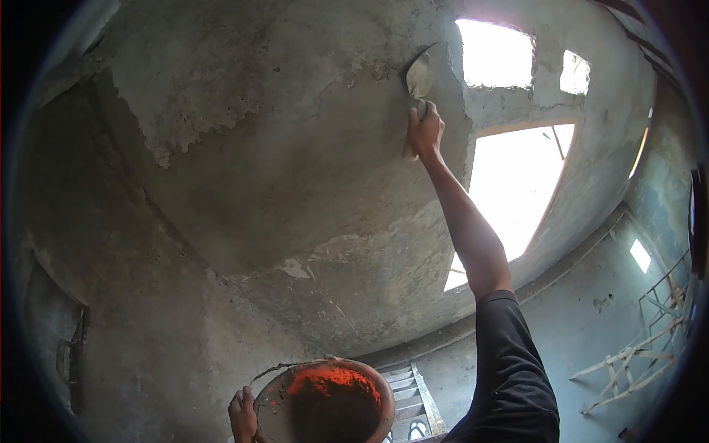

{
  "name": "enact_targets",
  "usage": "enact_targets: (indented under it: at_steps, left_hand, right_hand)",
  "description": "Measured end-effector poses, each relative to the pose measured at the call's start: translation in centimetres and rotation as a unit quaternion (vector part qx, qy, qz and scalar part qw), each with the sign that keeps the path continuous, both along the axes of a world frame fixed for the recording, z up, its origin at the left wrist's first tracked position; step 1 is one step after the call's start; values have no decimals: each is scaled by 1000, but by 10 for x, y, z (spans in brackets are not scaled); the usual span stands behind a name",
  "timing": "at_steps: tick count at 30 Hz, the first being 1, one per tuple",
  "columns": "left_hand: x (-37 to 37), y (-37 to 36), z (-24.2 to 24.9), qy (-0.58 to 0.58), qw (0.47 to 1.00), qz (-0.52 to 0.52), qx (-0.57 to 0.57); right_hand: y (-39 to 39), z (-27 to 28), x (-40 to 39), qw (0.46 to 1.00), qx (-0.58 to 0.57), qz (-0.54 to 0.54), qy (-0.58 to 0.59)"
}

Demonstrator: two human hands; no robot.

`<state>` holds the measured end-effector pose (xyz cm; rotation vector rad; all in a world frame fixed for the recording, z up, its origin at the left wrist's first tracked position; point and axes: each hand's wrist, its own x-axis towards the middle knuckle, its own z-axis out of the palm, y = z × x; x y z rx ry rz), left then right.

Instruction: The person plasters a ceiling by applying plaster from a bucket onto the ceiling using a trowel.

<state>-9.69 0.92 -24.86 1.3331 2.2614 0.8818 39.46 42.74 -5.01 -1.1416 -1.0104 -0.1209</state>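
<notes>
High on the grey plastered wall (295,162), a pointed trowel (419,76) has its blade against the surface, left of a window opening. My right hand (426,133) is closed round its handle, the arm stretched far up. Low in the view is an orange bucket (385,402) with wet grey mortar (325,413) in it and orange showing on its inner wall. My left hand (242,415) is closed on the bucket's left edge, by the handle. Darker, damp-looking plaster spreads across the wall beneath a rough, ragged-edged patch.
Bright window openings (496,53) pierce the wall at right, a large one (517,192) below two smaller. Under me is a slatted ladder or platform (422,399), with a shoe (418,429) on it. Wooden frames (628,365) stand on the floor far below at right.
</notes>
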Motion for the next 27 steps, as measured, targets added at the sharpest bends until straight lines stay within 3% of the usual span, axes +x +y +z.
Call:
enact_targets:
  at_steps: [7,11,13,17,22,27]
  left_hand:
    - [4,1,5,-25,999,7,-29]
    - [5,-2,2,-29,999,18,6]
    - [6,-2,9,-20,1000,14,-13]
    - [8,1,9,-19,1000,9,-14]
    - [6,-1,7,-21,1000,10,-7]
    - [24,-4,29,-54,998,-12,11]
  right_hand:
    - [-25,-19,-35,974,13,165,-153]
    - [-25,-26,-33,983,-31,167,-70]
    - [-8,-29,-23,992,40,37,-114]
    - [18,-19,-13,993,61,-29,-94]
    - [19,-50,-26,992,-64,-11,-105]
    - [-80,-130,-47,962,-166,141,-167]
